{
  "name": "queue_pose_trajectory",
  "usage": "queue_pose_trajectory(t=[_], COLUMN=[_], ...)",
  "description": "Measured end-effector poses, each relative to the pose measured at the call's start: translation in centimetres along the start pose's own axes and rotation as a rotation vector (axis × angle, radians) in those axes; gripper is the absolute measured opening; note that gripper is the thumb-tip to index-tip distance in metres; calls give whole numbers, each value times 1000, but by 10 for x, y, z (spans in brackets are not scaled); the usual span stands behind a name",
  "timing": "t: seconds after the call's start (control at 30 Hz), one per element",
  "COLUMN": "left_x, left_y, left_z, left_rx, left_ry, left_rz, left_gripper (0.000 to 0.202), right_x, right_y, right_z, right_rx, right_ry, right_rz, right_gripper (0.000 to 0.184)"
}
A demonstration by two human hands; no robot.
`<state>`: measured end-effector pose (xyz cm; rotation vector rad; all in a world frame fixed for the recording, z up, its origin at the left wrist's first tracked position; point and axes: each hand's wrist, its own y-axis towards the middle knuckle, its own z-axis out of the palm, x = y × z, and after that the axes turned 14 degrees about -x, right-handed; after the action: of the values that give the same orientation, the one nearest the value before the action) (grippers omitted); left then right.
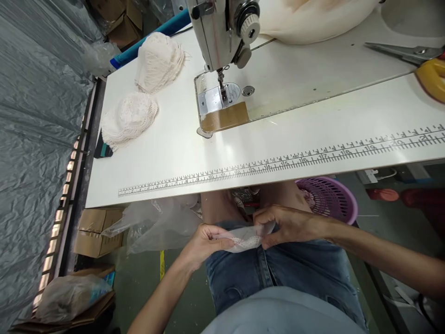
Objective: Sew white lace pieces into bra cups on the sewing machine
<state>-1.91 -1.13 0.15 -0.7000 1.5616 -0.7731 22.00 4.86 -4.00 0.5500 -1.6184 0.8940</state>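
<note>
Fabric (245, 239) between both hands (205, 243) (283, 226), over the denim shorts (295, 266).

The white table (177, 150) carries a sewing machine (212, 39) with its bed plate (295, 86) set into the top, and a ruler scale (250, 170) runs along the front edge. Two stacks of pale fabric pieces (158, 62) (128, 118) lie left of the machine. At the right lie scissors (419, 52) with yellow handles (431, 76)

Tabletop (174, 153): white, printed scale (238, 171) along front edge. Floor (135, 278): green, yellow stripe (162, 264). Left side: wrinkled grey sheeting (38, 116). Light glare (227, 150) on tabletop.
</note>
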Motion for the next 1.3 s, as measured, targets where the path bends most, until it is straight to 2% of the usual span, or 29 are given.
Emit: queue_pose_trajectory(t=[0.17,0.3,0.53,0.7,0.87,0.97,1.3], left_x=[1,1,0,1,-1,-1,-1], left_y=[-1,-2,-1,0,-1,-2,0], left_z=[0,-1,-1,7,11,8,-1], left_rx=[11,9,73,35,26,65,311], left_ry=[-44,-30,-7,-47,-70,-77,-86], left_rz=[4,4,29,18,-31,-38,-48], left_gripper=[31,31,29,30,37,44,57], right_x=[-4,-3,-1,0,-3,-6,-6], right_y=[1,0,0,-1,-2,-2,-7], right_z=[2,0,-3,-2,0,-1,-7], right_rx=[-40,-2,81,108,93,120,148], right_ry=[-9,45,207,217,168,184,261], right_rz=[-76,-82,43,138,130,126,138], right_gripper=[24,26,31,33,38,36,22])
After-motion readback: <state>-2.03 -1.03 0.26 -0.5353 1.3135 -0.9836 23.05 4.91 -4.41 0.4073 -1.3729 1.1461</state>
